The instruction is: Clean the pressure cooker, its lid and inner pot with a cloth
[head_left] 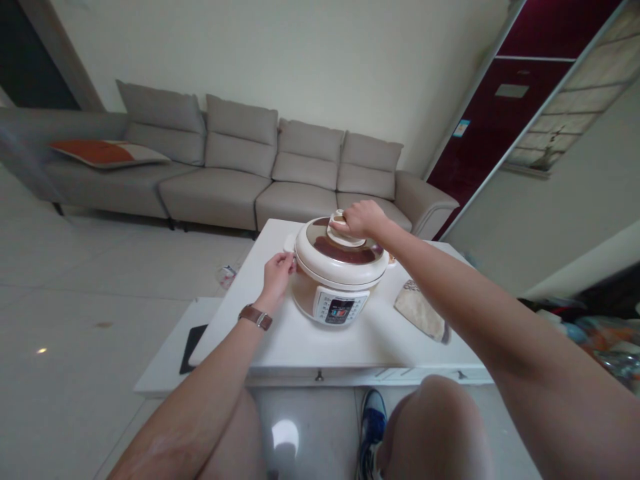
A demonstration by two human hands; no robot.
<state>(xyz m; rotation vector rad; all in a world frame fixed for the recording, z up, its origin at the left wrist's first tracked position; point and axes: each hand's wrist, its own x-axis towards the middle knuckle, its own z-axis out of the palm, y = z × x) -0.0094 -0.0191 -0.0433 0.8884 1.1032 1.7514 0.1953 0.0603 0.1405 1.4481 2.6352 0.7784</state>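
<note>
We have our right hand [363,220] closed round the knob [351,239] atop the round lid [345,253], straight above the cooker [325,281] on the table [280,347], while our left hand [278,272], fingers curled, sits at the left handle [289,243], whether gripping we cannot tell.

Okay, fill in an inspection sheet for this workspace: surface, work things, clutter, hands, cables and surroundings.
Surface: white table, drawers along the near side.
Work things: cooker upright on the table, control panel facing the person, lid on top.
Clutter: cloth lying right of the cooker; a small item behind the cooker, mostly hidden.
Hands: left hand at the cooker's side, grip unclear; right hand holding the lid's handle.
Cables: nothing seen.
Surroundings: sofa beyond the table, orange-and-white cushion on it.
</note>
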